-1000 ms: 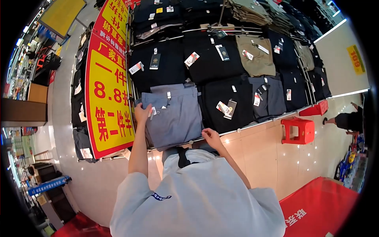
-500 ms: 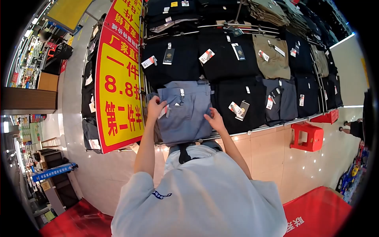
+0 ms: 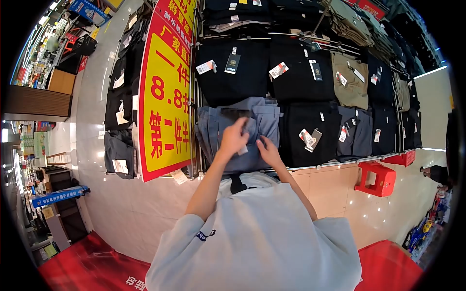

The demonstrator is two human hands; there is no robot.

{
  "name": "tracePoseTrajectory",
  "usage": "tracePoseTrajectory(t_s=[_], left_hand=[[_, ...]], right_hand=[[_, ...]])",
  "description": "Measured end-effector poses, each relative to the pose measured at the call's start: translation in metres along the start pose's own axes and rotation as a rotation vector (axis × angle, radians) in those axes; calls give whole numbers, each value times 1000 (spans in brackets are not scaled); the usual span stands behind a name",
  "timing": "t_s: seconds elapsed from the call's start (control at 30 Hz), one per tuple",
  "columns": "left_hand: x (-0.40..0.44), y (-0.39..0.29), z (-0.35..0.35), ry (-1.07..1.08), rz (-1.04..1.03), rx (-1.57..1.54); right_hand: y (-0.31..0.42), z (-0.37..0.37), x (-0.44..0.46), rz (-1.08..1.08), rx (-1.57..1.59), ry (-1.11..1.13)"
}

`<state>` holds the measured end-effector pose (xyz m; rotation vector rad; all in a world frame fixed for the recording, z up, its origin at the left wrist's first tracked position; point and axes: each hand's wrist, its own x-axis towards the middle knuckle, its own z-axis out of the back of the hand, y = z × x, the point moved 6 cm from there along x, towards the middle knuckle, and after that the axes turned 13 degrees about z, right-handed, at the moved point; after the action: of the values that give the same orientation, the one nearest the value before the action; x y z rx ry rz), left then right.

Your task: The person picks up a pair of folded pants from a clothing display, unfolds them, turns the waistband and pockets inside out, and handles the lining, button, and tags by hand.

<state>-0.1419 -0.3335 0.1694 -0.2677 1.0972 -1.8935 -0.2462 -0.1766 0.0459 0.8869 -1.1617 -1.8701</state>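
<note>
A folded pair of grey-blue trousers [image 3: 255,157] lies at the front of the rack. Above it, my left hand [image 3: 234,139] is closed on a dark hang tag [image 3: 236,115], which is smeared by motion. A small white label [image 3: 242,151] shows just below those fingers. My right hand [image 3: 270,152] rests on the right part of the trousers, its fingers slightly bent and apart. Folded black trousers [image 3: 294,133] with tags lie directly to the right. Behind are more black trousers [image 3: 247,87].
A yellow and red sign [image 3: 167,97] stands close on the left. Further stacks, including khaki trousers [image 3: 350,89], fill the rack. A metal rail [image 3: 335,165] runs along its front edge. A red stool [image 3: 376,179] stands on the floor at the right.
My left hand has moved from the left edge of the grey-blue trousers to their middle, where it now grips the dark tag. My right hand has shifted inward onto the fabric.
</note>
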Motion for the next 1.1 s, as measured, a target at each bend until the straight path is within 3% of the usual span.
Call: tracePoseTrajectory(t_s=[0.07,0.1,0.2,0.27,0.43,0.53,0.63,0.77,0.87,1.0,1.1], left_hand=[[-15,-12,-17,88,-136,21],[-19,-13,-27,161,-153,27],[-35,-20,-43,147,-263,87],[-37,-18,-52,266,-211,75],[-40,-18,-54,302,-289,56],[-42,-21,-43,427,-214,26],[-43,-20,-34,560,-20,-141],[-25,11,-24,283,-21,-431],[-7,18,-11,141,18,-290],[21,12,-27,115,-204,-127],[39,20,-47,239,-46,-112]], right_hand=[[8,7,1,-49,293,-45],[-6,4,-7,-314,495,-105],[35,17,-11,-411,748,-151],[20,16,-10,-538,901,-156],[23,29,0,-377,823,-149],[20,35,-3,-423,833,-366],[27,34,-4,-380,816,-365],[17,25,-7,-308,754,-346],[39,21,-11,-192,683,-296],[69,13,-11,-75,667,-179],[76,9,-13,-38,628,-104]])
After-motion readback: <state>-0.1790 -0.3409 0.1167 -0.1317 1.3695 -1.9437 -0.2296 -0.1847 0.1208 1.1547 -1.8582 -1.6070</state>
